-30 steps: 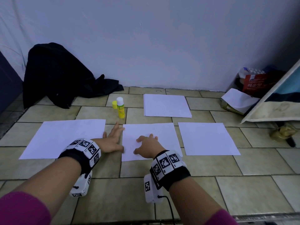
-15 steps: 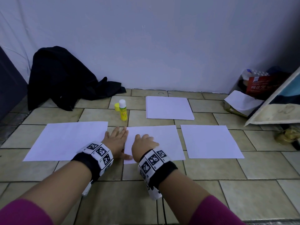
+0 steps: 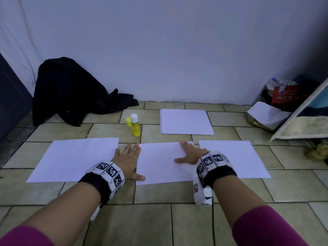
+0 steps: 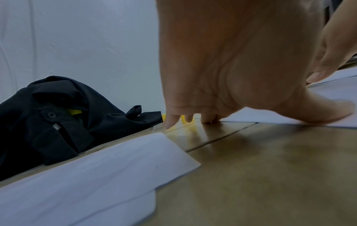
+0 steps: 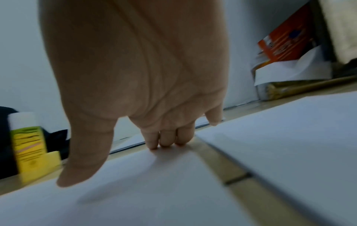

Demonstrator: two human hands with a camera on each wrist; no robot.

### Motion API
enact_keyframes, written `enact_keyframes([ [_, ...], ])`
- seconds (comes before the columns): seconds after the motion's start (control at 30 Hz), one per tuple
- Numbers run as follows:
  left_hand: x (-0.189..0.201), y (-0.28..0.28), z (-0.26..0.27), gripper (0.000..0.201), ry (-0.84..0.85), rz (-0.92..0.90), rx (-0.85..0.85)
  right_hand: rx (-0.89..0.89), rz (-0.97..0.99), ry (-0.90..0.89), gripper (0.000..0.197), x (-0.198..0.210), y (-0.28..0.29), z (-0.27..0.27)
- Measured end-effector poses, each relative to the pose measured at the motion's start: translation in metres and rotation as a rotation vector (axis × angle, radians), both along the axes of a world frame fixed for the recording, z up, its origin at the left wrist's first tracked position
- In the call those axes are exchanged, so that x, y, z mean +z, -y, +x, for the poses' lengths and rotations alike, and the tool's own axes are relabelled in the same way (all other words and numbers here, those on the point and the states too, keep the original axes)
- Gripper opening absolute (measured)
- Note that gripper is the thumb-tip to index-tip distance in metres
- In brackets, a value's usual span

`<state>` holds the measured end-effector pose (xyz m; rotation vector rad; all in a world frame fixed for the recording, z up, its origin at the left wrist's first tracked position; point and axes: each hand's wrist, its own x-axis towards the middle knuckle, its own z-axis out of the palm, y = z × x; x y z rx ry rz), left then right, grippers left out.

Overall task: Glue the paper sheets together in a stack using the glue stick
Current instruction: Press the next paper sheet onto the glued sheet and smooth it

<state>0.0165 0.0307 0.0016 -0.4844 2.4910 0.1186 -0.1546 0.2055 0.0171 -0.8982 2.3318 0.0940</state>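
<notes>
Three white sheets lie in a row on the tiled floor: a left sheet (image 3: pixel 74 158), a middle sheet (image 3: pixel 159 162) and a right sheet (image 3: pixel 234 157). A further paper stack (image 3: pixel 185 124) lies behind them. A yellow glue stick (image 3: pixel 135 125) stands uncapped behind the middle sheet, its yellow cap (image 3: pixel 128 121) beside it. My left hand (image 3: pixel 126 158) lies flat on the floor at the middle sheet's left edge, thumb on the paper. My right hand (image 3: pixel 190 154) presses flat on that sheet's right part, fingers straight (image 5: pixel 166 137).
A black garment (image 3: pixel 71 91) is heaped against the wall at the back left. At the back right are a red box (image 3: pixel 287 95), crumpled white paper (image 3: pixel 268 113) and a leaning board (image 3: pixel 301 125). Bare tiles (image 3: pixel 159 219) lie in front of the sheets.
My right hand has slid from the middle sheet's left part across to its right side, with fingers now straightened. My left hand has stayed at the sheet's left edge.
</notes>
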Motion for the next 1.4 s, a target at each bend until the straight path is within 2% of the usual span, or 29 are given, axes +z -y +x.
enact_keyframes([
  [0.13,0.002,0.000,0.000,0.114,0.001,-0.010,-0.009,-0.075,-0.035,-0.017,0.099,0.001,-0.010,-0.015],
  [0.23,0.005,0.000,0.001,0.113,0.001,-0.009,-0.026,-0.064,-0.002,-0.148,0.099,0.000,-0.002,-0.006],
  [0.33,0.017,0.004,0.001,0.092,-0.040,-0.056,-0.052,0.009,0.112,-0.389,0.082,0.010,0.006,0.012],
  [0.4,0.026,0.007,0.000,0.079,-0.076,-0.099,-0.065,0.067,0.067,-0.489,0.055,0.011,0.007,0.025],
  [0.47,0.031,0.008,-0.001,0.066,-0.138,-0.141,-0.086,0.093,-0.006,-0.438,0.035,0.006,0.010,0.039],
  [0.6,0.019,0.000,0.001,0.042,-0.346,0.046,-0.076,0.183,-0.124,-0.261,0.038,-0.009,0.019,0.065],
  [0.67,0.014,-0.008,0.000,0.048,-0.337,0.082,-0.100,0.176,-0.108,-0.219,0.048,-0.011,0.024,0.073],
  [0.73,0.015,-0.019,-0.001,0.046,-0.310,0.020,-0.105,0.109,-0.001,-0.274,0.059,-0.008,0.028,0.079],
  [0.8,0.018,-0.028,0.000,0.041,-0.284,-0.044,-0.107,0.074,0.070,-0.328,0.056,-0.004,0.033,0.083],
  [0.93,0.021,-0.032,0.005,0.043,-0.261,-0.103,-0.067,0.051,-0.033,-0.176,0.051,-0.004,0.045,0.086],
  [1.0,0.019,-0.028,0.007,0.054,-0.282,-0.102,-0.004,0.067,-0.056,-0.100,0.057,-0.003,0.047,0.086],
  [1.07,0.013,-0.021,0.009,0.075,-0.292,-0.061,0.072,0.057,-0.054,-0.059,0.063,-0.005,0.049,0.086],
  [1.13,0.009,-0.016,0.009,0.094,-0.235,-0.003,0.082,0.024,-0.064,-0.045,0.067,-0.006,0.053,0.088],
  [1.17,0.007,-0.014,0.009,0.097,-0.195,0.008,0.064,0.029,-0.065,-0.048,0.070,-0.007,0.056,0.091],
  [1.27,0.004,-0.012,0.007,0.095,-0.085,0.028,0.031,0.205,-0.071,-0.029,0.079,-0.007,0.065,0.101],
  [1.4,0.003,-0.012,0.004,0.094,-0.018,-0.035,0.005,0.366,-0.061,0.014,0.076,-0.006,0.065,0.093],
])
